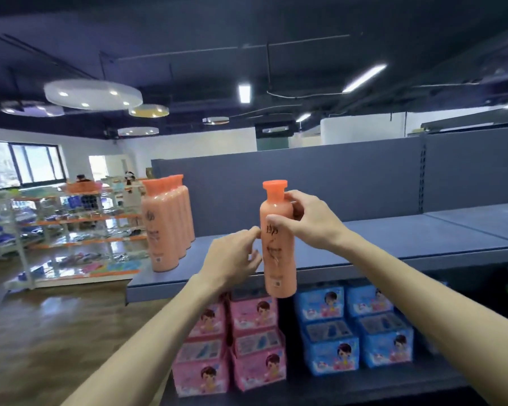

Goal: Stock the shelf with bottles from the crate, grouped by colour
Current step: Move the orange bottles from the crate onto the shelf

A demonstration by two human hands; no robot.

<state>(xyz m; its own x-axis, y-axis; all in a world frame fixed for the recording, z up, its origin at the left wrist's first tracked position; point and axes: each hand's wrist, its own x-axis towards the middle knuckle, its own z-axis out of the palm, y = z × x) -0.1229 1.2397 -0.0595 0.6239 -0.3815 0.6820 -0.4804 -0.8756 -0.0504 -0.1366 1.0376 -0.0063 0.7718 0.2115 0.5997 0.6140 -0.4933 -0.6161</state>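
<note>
Orange bottles, queued at shelf's left end, presumably to keep the colour group together. Right of them: left hand, fingers relaxed, fingertips just touching the carried bottle, likely steadying. Further right: right hand, fingers wrapped round that bottle's shoulder, upright above shelf's front edge. Crate unseen.

We stretched both bare arms forward and up. Our right hand was curled, thumb in front and fingers wrapped behind, gripping at neck height. Our left hand sat lower and just beside it, fingers loosely bent, their tips reaching toward the right.
</note>
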